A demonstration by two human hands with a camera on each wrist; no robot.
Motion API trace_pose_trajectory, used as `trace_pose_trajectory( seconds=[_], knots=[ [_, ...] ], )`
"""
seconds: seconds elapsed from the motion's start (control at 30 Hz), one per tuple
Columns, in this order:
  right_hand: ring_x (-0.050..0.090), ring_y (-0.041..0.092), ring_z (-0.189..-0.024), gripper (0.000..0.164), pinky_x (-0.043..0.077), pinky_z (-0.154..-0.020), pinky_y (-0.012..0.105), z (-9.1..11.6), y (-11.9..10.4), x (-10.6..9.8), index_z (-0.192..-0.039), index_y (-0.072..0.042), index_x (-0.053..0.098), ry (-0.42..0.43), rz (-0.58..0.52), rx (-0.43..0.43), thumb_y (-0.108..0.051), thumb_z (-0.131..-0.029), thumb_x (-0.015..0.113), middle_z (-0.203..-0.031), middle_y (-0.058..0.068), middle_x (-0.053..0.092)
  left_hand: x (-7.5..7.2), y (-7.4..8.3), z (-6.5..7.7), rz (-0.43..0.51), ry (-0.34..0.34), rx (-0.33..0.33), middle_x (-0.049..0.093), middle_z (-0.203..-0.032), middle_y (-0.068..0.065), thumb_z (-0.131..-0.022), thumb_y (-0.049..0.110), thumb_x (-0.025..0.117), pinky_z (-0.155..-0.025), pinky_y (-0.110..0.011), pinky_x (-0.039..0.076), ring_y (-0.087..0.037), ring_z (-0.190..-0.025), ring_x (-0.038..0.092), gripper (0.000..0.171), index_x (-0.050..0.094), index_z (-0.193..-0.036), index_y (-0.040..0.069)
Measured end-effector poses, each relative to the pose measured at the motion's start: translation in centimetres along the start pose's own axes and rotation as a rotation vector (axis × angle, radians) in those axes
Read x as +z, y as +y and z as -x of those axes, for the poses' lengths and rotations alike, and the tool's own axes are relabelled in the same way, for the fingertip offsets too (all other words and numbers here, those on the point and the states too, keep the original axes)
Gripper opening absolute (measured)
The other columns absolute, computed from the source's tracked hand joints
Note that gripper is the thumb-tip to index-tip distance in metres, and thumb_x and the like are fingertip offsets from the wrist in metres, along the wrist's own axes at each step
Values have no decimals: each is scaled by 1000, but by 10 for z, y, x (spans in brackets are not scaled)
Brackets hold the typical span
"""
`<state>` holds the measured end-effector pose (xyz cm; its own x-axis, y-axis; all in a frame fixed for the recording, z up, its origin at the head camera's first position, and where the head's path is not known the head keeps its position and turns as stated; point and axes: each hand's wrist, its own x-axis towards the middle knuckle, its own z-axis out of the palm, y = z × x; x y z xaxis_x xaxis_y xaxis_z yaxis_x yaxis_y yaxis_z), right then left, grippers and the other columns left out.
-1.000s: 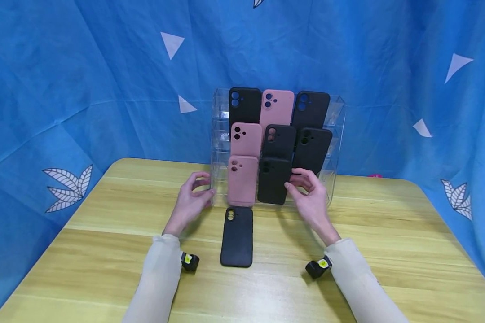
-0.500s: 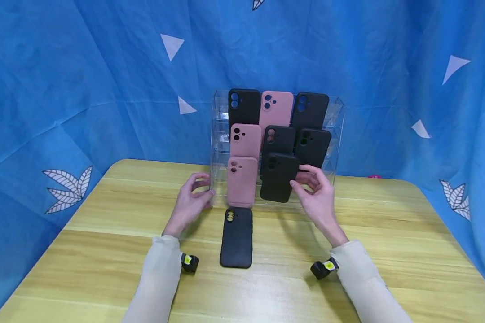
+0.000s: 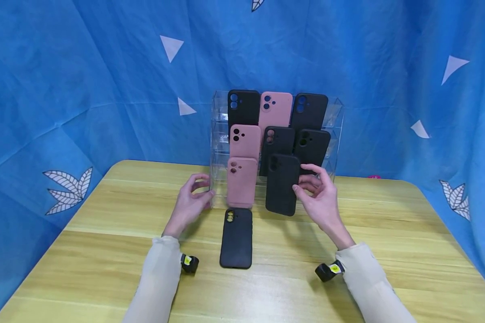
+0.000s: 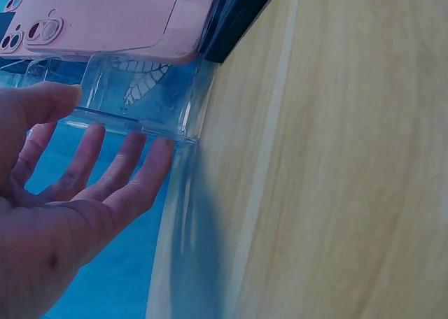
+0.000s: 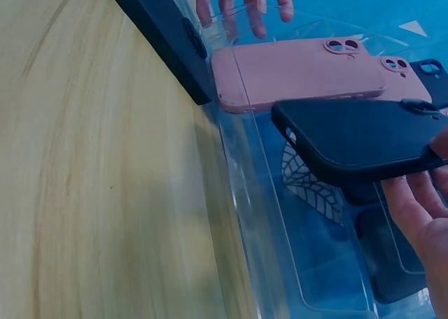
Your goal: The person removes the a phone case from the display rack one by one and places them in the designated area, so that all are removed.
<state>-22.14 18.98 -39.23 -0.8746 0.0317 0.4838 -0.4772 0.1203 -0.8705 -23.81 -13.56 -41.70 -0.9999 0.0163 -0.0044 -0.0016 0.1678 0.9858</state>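
My right hand [image 3: 319, 193] pinches a black phone case [image 3: 283, 185] by its right edge, thumb in front and fingers behind. In the right wrist view the held phone case [image 5: 357, 133] stands apart from the lowest tier of a clear display rack [image 5: 308, 263]. My left hand [image 3: 190, 197] holds the rack's left side, thumb [image 4: 56, 101] toward the front and fingertips along the side wall. A pink phone case [image 3: 241, 181] sits in the bottom tier. Another black phone case [image 3: 236, 237] lies flat on the table before the rack.
Upper tiers hold several phone cases, among them a pink phone case [image 3: 275, 107] at the top and a black phone case [image 3: 313, 146] at the right. A blue patterned curtain [image 3: 105, 67] hangs behind the wooden table [image 3: 388, 233].
My right hand has drawn the black phone case out of the bottom tier, toward me and slightly right. My left hand has stayed at the rack's side.
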Motion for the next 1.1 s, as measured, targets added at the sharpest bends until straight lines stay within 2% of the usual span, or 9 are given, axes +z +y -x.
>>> trace_pose_trajectory(
  seconds=[0.57, 0.87, 1.1],
  knots=[
    [70, 6, -81, 56, 61, -67, 20, 17, 2, -1, -137, 2, 48, -138, -4, 111, 19, -86, 63, -94, -6, 68, -1, -3, 0, 11, -7, 2, 57, -140, -18, -98, 5, 64, -85, -43, 63, -41, -119, 67, 42, 52, -137, 15],
    [70, 9, -78, 59, 63, -60, 31, 25, 4, 0, -139, -1, 48, -206, 7, 157, 17, -86, 65, -95, 1, 66, -1, -1, 0, 15, -6, -1, 57, -140, -18, -97, 5, 65, -85, -41, 63, -42, -120, 66, 43, 52, -137, 15],
    [70, 10, -79, 60, 62, -59, 33, 30, 6, 0, -141, -5, 47, -269, 22, 215, 15, -87, 64, -97, 5, 64, 1, 1, 0, 32, -3, 3, 56, -140, -19, -97, 3, 65, -83, -42, 63, -42, -121, 65, 43, 52, -137, 13]
  ],
)
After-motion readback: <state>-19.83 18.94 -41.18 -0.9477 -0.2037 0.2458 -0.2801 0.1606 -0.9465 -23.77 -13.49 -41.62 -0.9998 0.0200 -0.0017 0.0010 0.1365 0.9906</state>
